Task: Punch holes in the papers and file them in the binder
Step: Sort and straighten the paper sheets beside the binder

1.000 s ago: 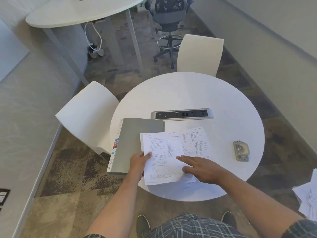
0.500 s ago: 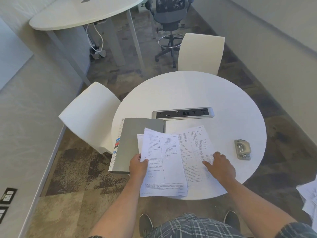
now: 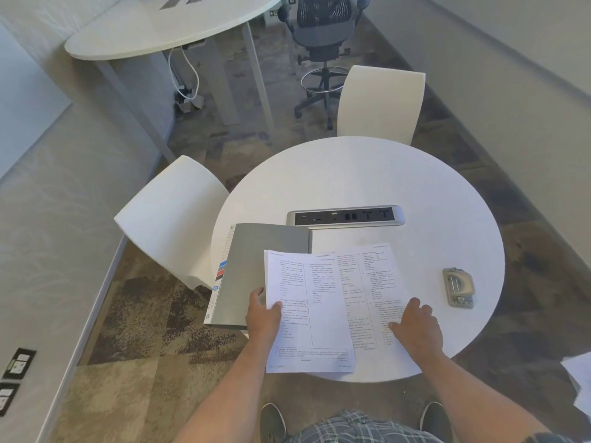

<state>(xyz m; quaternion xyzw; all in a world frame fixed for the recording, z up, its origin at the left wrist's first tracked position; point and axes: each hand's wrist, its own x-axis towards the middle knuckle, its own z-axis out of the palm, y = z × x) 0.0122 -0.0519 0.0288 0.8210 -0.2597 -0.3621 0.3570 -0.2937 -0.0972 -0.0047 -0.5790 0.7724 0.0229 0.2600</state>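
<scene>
at the table's near left the grey binder (image 3: 256,273) is lying shut. our left hand (image 3: 263,316) is pinching the top sheet (image 3: 307,314) by its left edge; thin, floppy paper, we judge. our right hand (image 3: 417,329) is pressing flat on the lower sheet (image 3: 371,282). far right, the hole punch (image 3: 458,287) is waiting.

Far half of round desk (image 3: 367,174) bare: open passage. Power strip (image 3: 345,215) blocks centre of frame. Binder (image 3: 256,276) fills desk's left edge, papers (image 3: 319,302) cover near middle. Hole punch (image 3: 458,287) alone at right; bare lane between it and papers. White chairs (image 3: 172,219) crowd left and far rim.
</scene>
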